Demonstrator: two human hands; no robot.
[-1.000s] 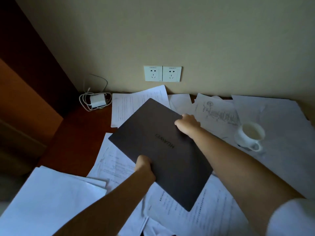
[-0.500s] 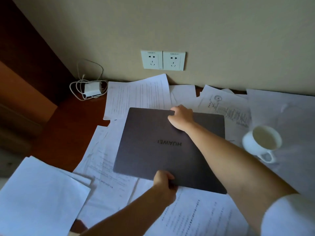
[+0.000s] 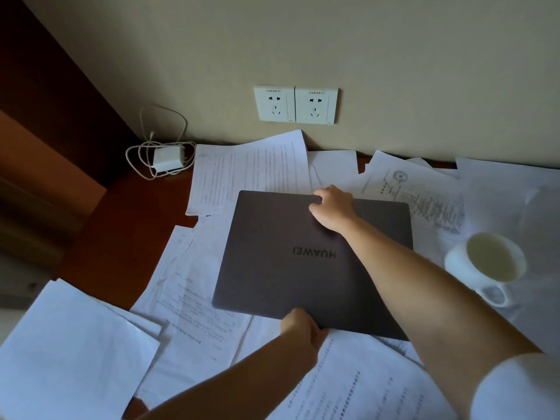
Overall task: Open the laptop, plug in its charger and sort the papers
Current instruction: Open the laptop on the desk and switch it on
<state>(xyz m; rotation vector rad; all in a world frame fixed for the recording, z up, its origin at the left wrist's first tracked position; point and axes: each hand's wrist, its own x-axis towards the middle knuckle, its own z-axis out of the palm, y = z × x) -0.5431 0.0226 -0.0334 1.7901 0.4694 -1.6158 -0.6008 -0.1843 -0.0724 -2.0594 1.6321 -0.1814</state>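
A closed grey laptop (image 3: 272,268) lies on scattered papers (image 3: 194,301) in the middle of the desk, its logo upside down to me. My left hand (image 3: 301,330) grips its near edge. My right hand (image 3: 331,207) grips its far edge, fingers curled over the rim. The white charger (image 3: 166,157), with its cable coiled around it, lies at the back left by the wall. Two white wall sockets (image 3: 295,105) sit above the desk.
A white mug (image 3: 485,268) with pale liquid stands on papers right of the laptop, close to my right forearm. A stack of blank sheets (image 3: 69,353) lies at the front left. Bare brown desk (image 3: 121,237) shows at the left, beside a dark wooden panel.
The laptop has turned from a diagonal to square with the wall and now lies lower on the papers. Both hands have kept their hold on its edges.
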